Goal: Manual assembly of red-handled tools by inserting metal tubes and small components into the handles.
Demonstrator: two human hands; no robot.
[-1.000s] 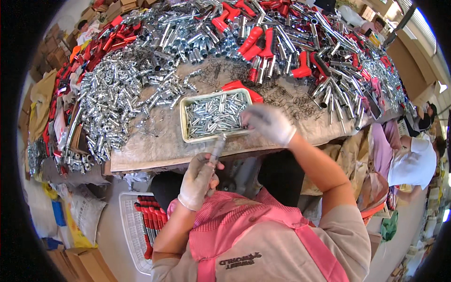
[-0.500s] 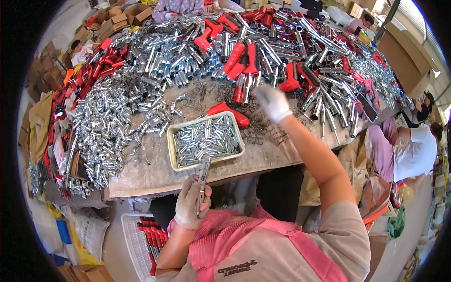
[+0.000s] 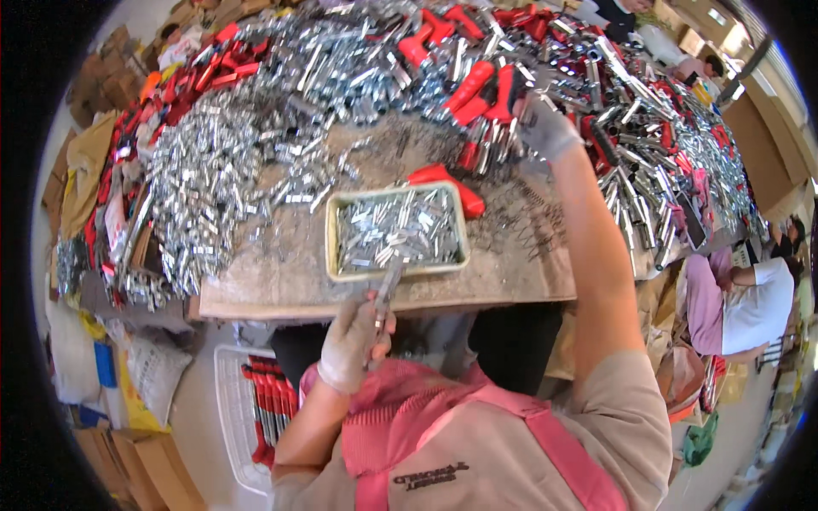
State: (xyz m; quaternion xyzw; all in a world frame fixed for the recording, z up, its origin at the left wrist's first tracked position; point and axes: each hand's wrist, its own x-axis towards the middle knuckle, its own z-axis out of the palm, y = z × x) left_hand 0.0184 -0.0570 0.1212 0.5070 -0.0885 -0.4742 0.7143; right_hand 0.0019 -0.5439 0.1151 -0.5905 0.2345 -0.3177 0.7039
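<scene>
Head view: gloved left hand (image 3: 356,341), fingers pinching a metal rod (image 3: 388,285) just below a tray (image 3: 332,255). Gloved right hand (image 3: 545,128) reaches into red-handled tools (image 3: 481,89); its finger state is unclear.

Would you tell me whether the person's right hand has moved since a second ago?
Yes. The right hand has left the tray rim and reached away across the bench into the pile of red-handled tools beyond it.

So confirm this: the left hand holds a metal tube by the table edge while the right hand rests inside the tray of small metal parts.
Not quite. The head view shows the right hand out at the pile of red-handled tools, beyond the tray. The left hand does hold the metal tube.
</scene>
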